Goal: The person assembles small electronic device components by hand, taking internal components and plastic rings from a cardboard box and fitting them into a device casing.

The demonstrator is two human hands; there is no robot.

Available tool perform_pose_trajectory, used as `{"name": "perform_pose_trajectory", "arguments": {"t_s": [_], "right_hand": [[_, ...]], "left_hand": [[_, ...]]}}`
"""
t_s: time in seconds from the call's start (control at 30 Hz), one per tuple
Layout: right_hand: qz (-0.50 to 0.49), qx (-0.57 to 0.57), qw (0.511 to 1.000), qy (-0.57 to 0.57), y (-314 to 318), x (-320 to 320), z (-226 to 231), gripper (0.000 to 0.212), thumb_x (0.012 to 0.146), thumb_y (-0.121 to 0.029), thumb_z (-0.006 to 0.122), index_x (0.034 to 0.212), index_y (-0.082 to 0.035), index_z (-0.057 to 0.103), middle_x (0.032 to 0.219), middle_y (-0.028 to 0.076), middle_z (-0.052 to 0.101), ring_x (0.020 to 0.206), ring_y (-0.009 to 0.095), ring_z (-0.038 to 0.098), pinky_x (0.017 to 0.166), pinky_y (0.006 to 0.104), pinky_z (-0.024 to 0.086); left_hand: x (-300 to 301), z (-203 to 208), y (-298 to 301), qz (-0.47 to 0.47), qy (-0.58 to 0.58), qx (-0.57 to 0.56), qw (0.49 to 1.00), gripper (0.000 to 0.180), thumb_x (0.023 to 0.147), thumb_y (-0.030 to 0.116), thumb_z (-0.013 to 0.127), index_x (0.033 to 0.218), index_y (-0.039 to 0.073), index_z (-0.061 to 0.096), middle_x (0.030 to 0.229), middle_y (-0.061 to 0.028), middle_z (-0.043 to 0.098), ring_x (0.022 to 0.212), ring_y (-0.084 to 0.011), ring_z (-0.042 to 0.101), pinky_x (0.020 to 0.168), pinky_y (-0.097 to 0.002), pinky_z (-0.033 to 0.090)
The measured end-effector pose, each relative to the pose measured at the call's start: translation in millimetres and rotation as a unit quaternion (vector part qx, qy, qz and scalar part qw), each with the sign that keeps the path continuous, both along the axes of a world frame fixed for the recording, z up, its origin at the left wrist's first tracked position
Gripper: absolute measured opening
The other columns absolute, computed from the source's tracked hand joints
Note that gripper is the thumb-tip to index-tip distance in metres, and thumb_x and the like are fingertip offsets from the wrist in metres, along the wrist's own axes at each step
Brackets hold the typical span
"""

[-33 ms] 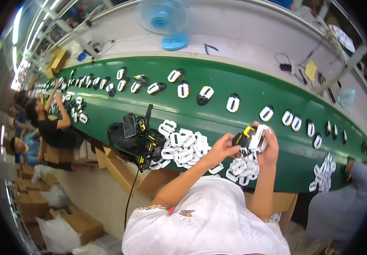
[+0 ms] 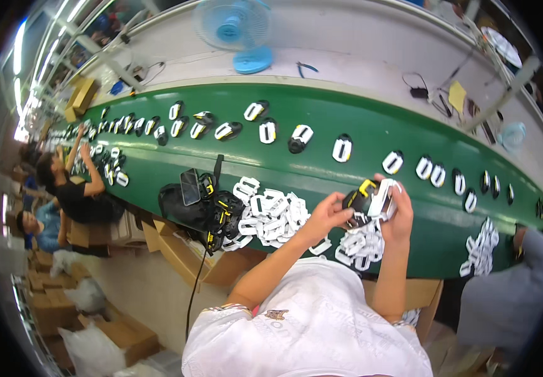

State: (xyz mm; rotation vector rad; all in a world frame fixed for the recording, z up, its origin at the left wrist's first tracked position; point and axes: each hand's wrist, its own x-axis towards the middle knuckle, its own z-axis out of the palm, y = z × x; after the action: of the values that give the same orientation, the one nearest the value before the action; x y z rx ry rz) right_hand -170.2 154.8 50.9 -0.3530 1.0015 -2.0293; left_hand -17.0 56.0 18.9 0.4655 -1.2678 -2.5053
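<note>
At the left of the frame, a co-worker in a black shirt (image 2: 82,198) is reaching over the green table (image 2: 322,113); the upper hand is appearing slightly lower than in the earlier frame. At the upper middle, the blue fan (image 2: 252,60) and the pliers (image 2: 306,68) are appearing slightly farther left. Right of centre, the left hand (image 2: 328,217) is grasping a black unit (image 2: 359,202) between thumb and fingers. The right hand (image 2: 398,217) is gripping a white frame (image 2: 383,198), which is touching the black unit and is now showing more of its open face.

On the surface, from left to right, a phone (image 2: 190,186) is resting on a black bag (image 2: 180,210), a large heap of white frames (image 2: 274,220) is lying beside it, a smaller heap (image 2: 361,248) is lying below the hands, and a third heap (image 2: 480,251) is lying at the lower right. Black-and-white units (image 2: 342,147) are lining the table above.

In the room, cardboard boxes (image 2: 51,305) are standing at the lower left; a grey sleeve (image 2: 538,267) is entering at the right.
</note>
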Motion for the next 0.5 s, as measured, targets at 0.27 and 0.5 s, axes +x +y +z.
{"name": "perform_pose_trajectory", "arguments": {"t_s": [0.27,0.5], "right_hand": [[-0.047,-0.052,0.996,-0.063,14.7,3.2,3.4,0.017,0.091,-0.017,0.042,0.08,-0.004,0.046,0.109,0.02,0.056,0.078,0.02,0.061,0.063,0.0297,0.053],[-0.041,0.066,0.996,0.034,17.8,20.6,1.4,0.032,0.093,-0.021,0.042,0.109,0.004,0.053,0.091,0.006,0.056,0.079,0.01,0.055,0.069,0.0224,0.046]], "left_hand": [[-4.3,12.9,5.4,-0.086,0.026,0.021,0.996,0.038,0.085,0.011,0.056,0.118,-0.001,0.043,0.107,-0.0095,0.056,0.094,-0.0155,0.058,0.079,-0.0322,0.05],[-14.1,14.4,4.0,-0.037,-0.065,-0.11,0.991,0.032,0.081,0.017,0.065,0.103,-0.001,0.05,0.092,-0.0045,0.057,0.081,-0.0076,0.056,0.073,-0.0226,0.047]]}}
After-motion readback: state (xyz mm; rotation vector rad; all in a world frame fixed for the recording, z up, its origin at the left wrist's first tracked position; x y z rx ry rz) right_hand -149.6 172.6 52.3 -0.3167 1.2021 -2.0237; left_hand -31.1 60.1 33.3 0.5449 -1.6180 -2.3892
